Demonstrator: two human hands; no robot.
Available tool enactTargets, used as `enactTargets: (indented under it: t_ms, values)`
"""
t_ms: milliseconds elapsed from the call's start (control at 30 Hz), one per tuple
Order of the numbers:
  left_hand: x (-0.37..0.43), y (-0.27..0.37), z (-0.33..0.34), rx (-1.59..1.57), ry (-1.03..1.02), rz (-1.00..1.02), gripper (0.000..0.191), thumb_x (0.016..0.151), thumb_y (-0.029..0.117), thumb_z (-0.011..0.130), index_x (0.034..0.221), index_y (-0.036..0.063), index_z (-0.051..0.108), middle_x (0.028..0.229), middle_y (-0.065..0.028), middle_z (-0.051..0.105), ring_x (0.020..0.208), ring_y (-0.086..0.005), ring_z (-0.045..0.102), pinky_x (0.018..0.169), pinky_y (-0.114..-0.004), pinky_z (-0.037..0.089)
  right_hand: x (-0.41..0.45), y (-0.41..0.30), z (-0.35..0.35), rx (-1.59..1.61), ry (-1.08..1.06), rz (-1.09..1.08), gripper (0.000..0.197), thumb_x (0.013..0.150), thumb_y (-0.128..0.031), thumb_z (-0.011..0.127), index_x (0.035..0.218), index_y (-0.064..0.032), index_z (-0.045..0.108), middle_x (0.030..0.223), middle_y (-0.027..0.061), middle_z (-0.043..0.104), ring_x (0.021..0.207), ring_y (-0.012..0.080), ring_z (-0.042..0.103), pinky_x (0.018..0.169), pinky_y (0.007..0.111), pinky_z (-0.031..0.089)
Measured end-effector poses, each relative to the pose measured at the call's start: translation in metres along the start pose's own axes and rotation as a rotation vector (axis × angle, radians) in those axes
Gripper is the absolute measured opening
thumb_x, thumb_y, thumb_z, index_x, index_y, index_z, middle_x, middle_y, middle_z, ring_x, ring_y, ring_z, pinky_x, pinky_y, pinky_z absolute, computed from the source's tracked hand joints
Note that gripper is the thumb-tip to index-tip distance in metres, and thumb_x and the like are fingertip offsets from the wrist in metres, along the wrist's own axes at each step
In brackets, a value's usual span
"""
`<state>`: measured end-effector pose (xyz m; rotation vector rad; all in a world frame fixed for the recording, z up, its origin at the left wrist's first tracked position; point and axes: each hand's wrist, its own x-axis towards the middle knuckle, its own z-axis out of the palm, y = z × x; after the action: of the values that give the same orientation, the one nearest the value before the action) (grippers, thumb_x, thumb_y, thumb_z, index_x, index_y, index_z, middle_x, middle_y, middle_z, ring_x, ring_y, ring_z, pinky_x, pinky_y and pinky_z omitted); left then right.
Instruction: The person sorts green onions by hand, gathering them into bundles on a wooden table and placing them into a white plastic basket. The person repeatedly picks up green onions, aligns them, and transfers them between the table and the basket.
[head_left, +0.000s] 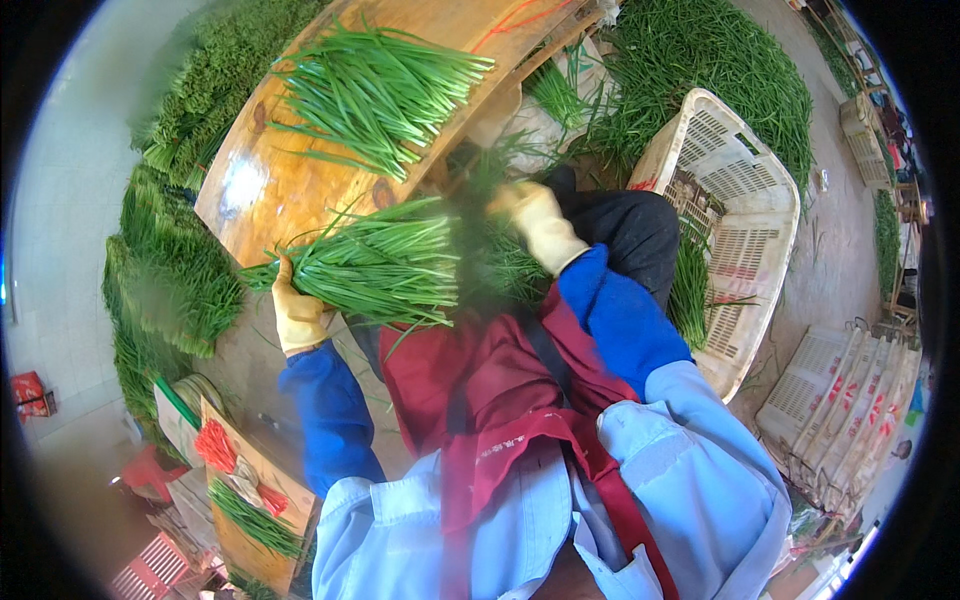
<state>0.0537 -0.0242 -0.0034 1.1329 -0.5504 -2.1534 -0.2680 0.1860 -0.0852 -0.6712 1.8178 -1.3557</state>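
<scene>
My left hand (297, 306), in a cream glove, grips a bundle of green garlic chives (375, 266) near its leafy end, the thumb over the top. The pale cut ends of the bundle point right, towards my lap. My right hand (536, 221), gloved alike, is over my knee beside loose chive leaves (514, 266). Its fingers are blurred, so I cannot see whether they hold anything. Just beyond the held bundle, a second pile of chives (382, 97) lies on the varnished wooden table (247, 180), its pale ends at the table's near edge.
A white plastic crate (750, 247) with some chives in it stands at my right. Behind it spreads a large heap of chives (712, 67). More bundles (172, 262) are stacked at left. Several stacked crates (840, 412) stand lower right; a wooden board (262, 480) bears red ties (215, 442).
</scene>
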Motion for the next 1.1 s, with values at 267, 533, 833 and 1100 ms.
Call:
enactTargets:
  t_ms: [267,533,833,1100]
  values:
    - [-0.002,0.008,0.016,0.011,0.049,-0.015,0.036,0.103,0.035,0.033,0.109,0.011,0.059,0.111,-0.0145,0.066,0.103,-0.0372,0.061,0.091,-0.058,0.046,-0.024,-0.014,0.02,-0.074,-0.503,-0.173,0.074,0.09,-0.051,0.063,0.141,-0.001,0.042,0.136,0.0173,0.052,0.122,0.0268,0.051,0.102,0.037,0.042]
    - [-0.01,0.0,0.021,-0.079,0.102,0.004,0.034,0.103,0.036,0.035,0.104,0.0128,0.06,0.108,-0.011,0.067,0.101,-0.0353,0.061,0.092,-0.056,0.045,-0.066,-0.005,0.058,0.184,-0.629,0.163,0.051,0.095,-0.042,0.06,0.13,-0.0054,0.053,0.08,0.0003,0.058,0.059,0.0107,0.05,0.053,0.026,0.043]
    - [0.001,-0.002,0.012,-0.15,0.068,0.05,0.033,0.103,0.032,0.036,0.106,0.0067,0.057,0.106,-0.0173,0.066,0.099,-0.0386,0.062,0.087,-0.056,0.05,-0.06,-0.041,-0.058,-0.14,-0.342,0.242,0.03,0.094,-0.022,0.062,0.119,-0.0062,0.062,0.077,0.0017,0.061,0.055,0.0093,0.053,0.045,0.024,0.042]
    - [0.008,-0.003,0.002,-0.146,0.08,0.05,0.033,0.103,0.036,0.035,0.108,0.0106,0.055,0.109,-0.0157,0.066,0.101,-0.0382,0.062,0.089,-0.059,0.047,-0.048,-0.115,0.086,-0.174,-0.381,-0.151,0.054,0.077,-0.038,0.08,0.111,-0.002,0.06,0.087,0.01,0.063,0.079,0.0229,0.061,0.072,0.035,0.048]
